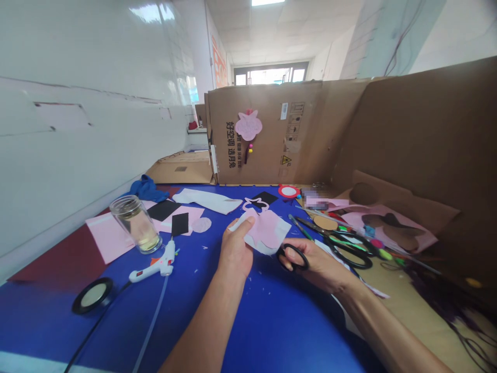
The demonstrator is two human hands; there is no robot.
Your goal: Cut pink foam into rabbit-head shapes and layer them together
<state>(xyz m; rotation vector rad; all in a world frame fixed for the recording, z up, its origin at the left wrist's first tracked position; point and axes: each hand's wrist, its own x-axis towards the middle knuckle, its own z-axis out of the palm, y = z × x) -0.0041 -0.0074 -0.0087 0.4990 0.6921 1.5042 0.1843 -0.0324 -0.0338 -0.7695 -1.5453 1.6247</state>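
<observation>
My left hand [235, 249] pinches a piece of pink felt backed with white paper [268, 231] between thumb and fingers. My right hand [316, 265] holds black-handled scissors [293, 257], with the fingers through the loops. The blades are hidden behind the felt and the hand. A second pair of black-handled scissors [349, 249] lies just beyond my right hand. A white hot glue gun [155, 264] rests on the blue table [267, 331] to the left of my left hand, its cord trailing toward me.
A glass jar [135, 224] stands among pink and black felt sheets [163, 210] at the left. A black tape roll [93, 295] lies near the front. Cardboard walls [295, 129] rise behind and right, one bearing a pink felt ornament [248, 125]. Craft scraps crowd the right.
</observation>
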